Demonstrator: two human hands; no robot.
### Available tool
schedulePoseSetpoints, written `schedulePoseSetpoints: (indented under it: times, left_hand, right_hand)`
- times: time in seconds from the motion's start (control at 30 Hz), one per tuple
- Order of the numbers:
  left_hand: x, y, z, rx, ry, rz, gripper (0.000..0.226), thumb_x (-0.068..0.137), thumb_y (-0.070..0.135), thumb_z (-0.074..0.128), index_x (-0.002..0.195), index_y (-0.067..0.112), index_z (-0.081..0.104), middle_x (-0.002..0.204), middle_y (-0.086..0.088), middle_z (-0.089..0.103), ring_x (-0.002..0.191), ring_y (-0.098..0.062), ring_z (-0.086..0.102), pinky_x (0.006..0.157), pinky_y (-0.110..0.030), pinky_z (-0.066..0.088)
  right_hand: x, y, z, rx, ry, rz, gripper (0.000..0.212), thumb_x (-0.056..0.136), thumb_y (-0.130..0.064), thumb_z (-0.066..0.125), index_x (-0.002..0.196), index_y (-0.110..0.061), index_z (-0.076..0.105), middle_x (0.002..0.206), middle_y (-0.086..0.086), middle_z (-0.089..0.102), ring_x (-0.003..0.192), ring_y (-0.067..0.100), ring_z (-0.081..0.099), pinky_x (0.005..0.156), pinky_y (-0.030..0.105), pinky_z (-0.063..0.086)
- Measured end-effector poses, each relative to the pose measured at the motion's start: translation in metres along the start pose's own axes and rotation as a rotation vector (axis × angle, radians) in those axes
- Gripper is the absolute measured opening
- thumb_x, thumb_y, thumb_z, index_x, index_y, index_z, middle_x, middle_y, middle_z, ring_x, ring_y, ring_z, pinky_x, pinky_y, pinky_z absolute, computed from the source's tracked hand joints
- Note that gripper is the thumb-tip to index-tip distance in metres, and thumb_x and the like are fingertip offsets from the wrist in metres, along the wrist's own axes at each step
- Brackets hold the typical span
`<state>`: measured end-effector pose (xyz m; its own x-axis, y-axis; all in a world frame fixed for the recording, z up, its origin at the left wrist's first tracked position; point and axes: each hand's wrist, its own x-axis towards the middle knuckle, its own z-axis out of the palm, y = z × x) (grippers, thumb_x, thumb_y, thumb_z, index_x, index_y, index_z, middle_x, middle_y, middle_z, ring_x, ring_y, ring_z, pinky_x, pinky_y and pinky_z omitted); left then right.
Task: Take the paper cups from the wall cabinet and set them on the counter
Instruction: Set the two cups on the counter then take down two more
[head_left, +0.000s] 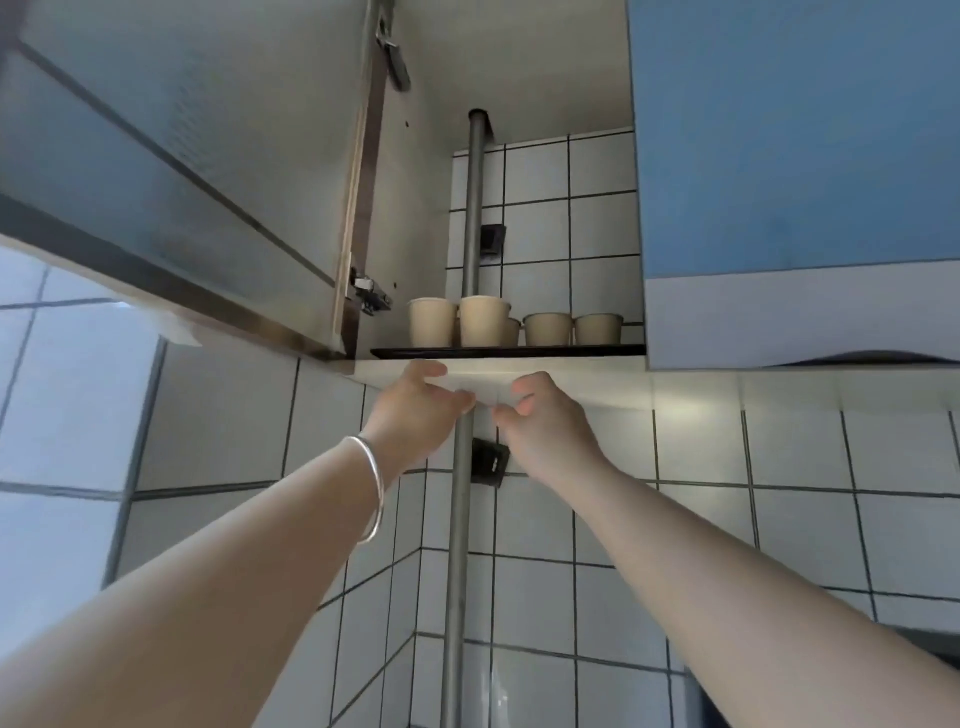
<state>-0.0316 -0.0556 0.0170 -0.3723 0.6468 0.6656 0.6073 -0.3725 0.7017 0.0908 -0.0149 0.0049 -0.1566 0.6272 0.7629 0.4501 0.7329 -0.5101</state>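
Head view: both arms reach up, left hand (415, 410) and right hand (545, 421) grips released below paper cups (483, 322).

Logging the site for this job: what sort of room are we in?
Most likely a kitchen: white tiled walls, an open wall cabinet holding paper cups on a dark tray, and a metal pipe.

Soft, even daylight is filling the frame, glaring palest at far left. A bright patch is glowing on the white tiled wall (691, 410) right of centre. Wide-angle distortion is bending the edges, and the whole picture is looking slightly soft.
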Motion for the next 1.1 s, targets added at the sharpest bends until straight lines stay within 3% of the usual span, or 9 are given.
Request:
schedulePoseSetpoints:
  times: [0.1, 0.3, 0.43, 0.53, 0.73, 0.8, 0.87, 1.0, 1.1]
  left_hand:
    - [0.031, 0.004, 0.002, 0.028, 0.069, 0.069, 0.047, 0.087, 0.027, 0.058, 0.13, 0.019, 0.044, 0.081, 0.01, 0.049, 0.078, -0.015, 0.051, 0.065, -0.025, 0.04]
    - [0.093, 0.004, -0.002, -0.03, 0.235, 0.155, 0.06, 0.082, 0.026, 0.062, 0.136, 0.02, 0.037, 0.13, -0.006, 0.051, 0.103, -0.019, 0.05, 0.081, -0.026, 0.037]
    - [0.127, 0.002, -0.002, 0.084, 0.287, 0.153, 0.075, 0.082, 0.025, 0.062, 0.143, 0.009, 0.023, 0.14, -0.017, 0.038, 0.124, -0.031, 0.044, 0.095, -0.034, 0.04]
    - [0.144, 0.002, 0.002, 0.179, 0.283, 0.139, 0.077, 0.082, 0.027, 0.062, 0.142, 0.002, 0.022, 0.141, -0.022, 0.037, 0.123, -0.034, 0.045, 0.095, -0.035, 0.04]
    - [0.184, 0.007, 0.008, 0.258, 0.222, -0.057, 0.067, 0.083, 0.033, 0.059, 0.137, 0.003, 0.032, 0.141, -0.019, 0.041, 0.127, -0.033, 0.044, 0.101, -0.034, 0.038]
    - [0.189, 0.011, 0.009, 0.331, 0.118, -0.059, 0.05, 0.093, 0.032, 0.045, 0.137, 0.01, 0.037, 0.144, -0.012, 0.04, 0.131, -0.03, 0.04, 0.107, -0.034, 0.034]
    - [0.193, 0.015, 0.009, 0.402, 0.042, 0.023, 0.033, 0.097, 0.028, 0.036, 0.127, 0.018, 0.047, 0.142, -0.011, 0.044, 0.126, -0.028, 0.044, 0.098, -0.032, 0.036]
    - [0.197, 0.006, 0.007, 0.458, 0.018, -0.068, 0.076, 0.092, 0.039, 0.05, 0.145, -0.002, 0.014, 0.152, -0.02, 0.024, 0.14, -0.033, 0.027, 0.11, -0.033, 0.027]
    - [0.211, -0.003, 0.009, 0.208, 0.017, -0.08, 0.093, 0.073, 0.061, 0.059, 0.142, 0.008, 0.026, 0.142, -0.01, 0.041, 0.125, -0.031, 0.046, 0.105, -0.037, 0.039]
  right_hand:
    - [0.03, -0.004, 0.002, 0.009, 0.071, -0.07, 0.037, 0.092, -0.029, 0.052, 0.126, -0.016, 0.049, 0.122, 0.006, 0.058, 0.108, 0.025, 0.055, 0.086, 0.029, 0.044]
    - [0.089, -0.016, 0.005, 0.001, 0.151, -0.154, 0.041, 0.09, -0.024, 0.053, 0.129, -0.012, 0.049, 0.119, 0.007, 0.061, 0.1, 0.021, 0.055, 0.08, 0.024, 0.04]
    - [0.128, -0.022, 0.006, 0.135, 0.204, 0.023, 0.048, 0.089, -0.024, 0.054, 0.132, -0.006, 0.045, 0.12, 0.009, 0.059, 0.099, 0.024, 0.056, 0.07, 0.023, 0.037]
    - [0.148, -0.025, 0.008, 0.174, 0.158, 0.166, 0.043, 0.085, -0.024, 0.059, 0.121, -0.001, 0.054, 0.1, 0.007, 0.057, 0.091, 0.025, 0.055, 0.058, 0.024, 0.036]
    - [0.171, -0.03, 0.014, -0.004, 0.069, 0.173, 0.053, 0.083, -0.033, 0.064, 0.124, -0.003, 0.051, 0.108, 0.008, 0.053, 0.114, 0.027, 0.056, 0.088, 0.027, 0.045]
    - [0.177, -0.031, 0.016, -0.075, -0.031, 0.173, 0.058, 0.084, -0.037, 0.063, 0.13, -0.005, 0.049, 0.117, 0.009, 0.055, 0.118, 0.027, 0.054, 0.102, 0.033, 0.044]
    - [0.18, -0.03, 0.017, -0.123, -0.125, 0.158, 0.053, 0.089, -0.033, 0.059, 0.132, -0.005, 0.048, 0.109, 0.009, 0.055, 0.115, 0.024, 0.052, 0.103, 0.031, 0.041]
    - [0.184, -0.029, 0.027, -0.103, -0.094, 0.168, 0.061, 0.082, -0.036, 0.066, 0.131, -0.005, 0.046, 0.126, 0.012, 0.055, 0.115, 0.029, 0.056, 0.098, 0.036, 0.046]
    - [0.187, -0.029, 0.033, 0.053, -0.015, 0.144, 0.065, 0.075, -0.036, 0.073, 0.129, -0.008, 0.05, 0.126, 0.011, 0.057, 0.111, 0.029, 0.059, 0.097, 0.038, 0.049]
